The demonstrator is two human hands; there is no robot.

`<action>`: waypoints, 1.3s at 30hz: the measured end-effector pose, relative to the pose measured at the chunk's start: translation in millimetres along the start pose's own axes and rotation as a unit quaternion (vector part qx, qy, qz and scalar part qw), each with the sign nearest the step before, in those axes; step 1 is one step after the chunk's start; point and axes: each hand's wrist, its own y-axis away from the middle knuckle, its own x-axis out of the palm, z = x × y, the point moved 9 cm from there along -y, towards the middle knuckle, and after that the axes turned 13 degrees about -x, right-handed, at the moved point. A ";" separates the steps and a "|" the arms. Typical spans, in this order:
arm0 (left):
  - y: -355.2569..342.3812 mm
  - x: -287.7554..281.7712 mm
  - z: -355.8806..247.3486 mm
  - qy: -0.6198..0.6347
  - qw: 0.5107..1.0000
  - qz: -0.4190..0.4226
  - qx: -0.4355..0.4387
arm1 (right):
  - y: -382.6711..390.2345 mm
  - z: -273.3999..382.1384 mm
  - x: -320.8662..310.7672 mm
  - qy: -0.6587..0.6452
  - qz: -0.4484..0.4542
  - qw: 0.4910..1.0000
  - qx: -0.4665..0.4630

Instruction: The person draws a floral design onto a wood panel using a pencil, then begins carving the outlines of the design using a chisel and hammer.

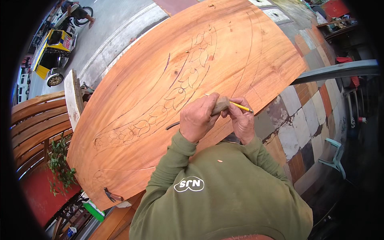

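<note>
A large reddish wooden board (140,90) lies across the view, marked with a curving band of outlined flowers and leaves. Above its near edge, my left hand (198,118) is closed round a wood chisel (221,105). Its stout wooden handle sticks out toward my right hand, and its narrow dark blade shows on the other side of the fist. My right hand (242,124) pinches a yellow pencil (240,106) by the handle's end. Fingers hide part of both tools. A claw hammer (113,195) rests near the board's lower left edge.
A slatted wooden bench (42,124) and a leafy plant (60,164) stand left, with a green broom (94,211) below. Patchwork floor tiles (292,120), a grey metal bar (340,69) and a pale green plastic chair (335,159) lie right. A yellow vehicle (50,50) is on the road.
</note>
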 end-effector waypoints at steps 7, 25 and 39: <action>-22.8 -61.1 165.8 -0.243 0.918 -0.212 -0.232 | -182.3 20.4 -55.0 0.134 0.035 0.988 -0.071; 28.6 -91.9 250.9 -0.361 0.797 -0.285 -0.391 | -388.9 -34.5 -58.3 0.275 0.082 0.957 -0.040; 32.2 -93.0 250.0 -0.360 0.797 -0.297 -0.383 | -386.2 -33.7 -48.0 0.293 0.104 0.949 -0.054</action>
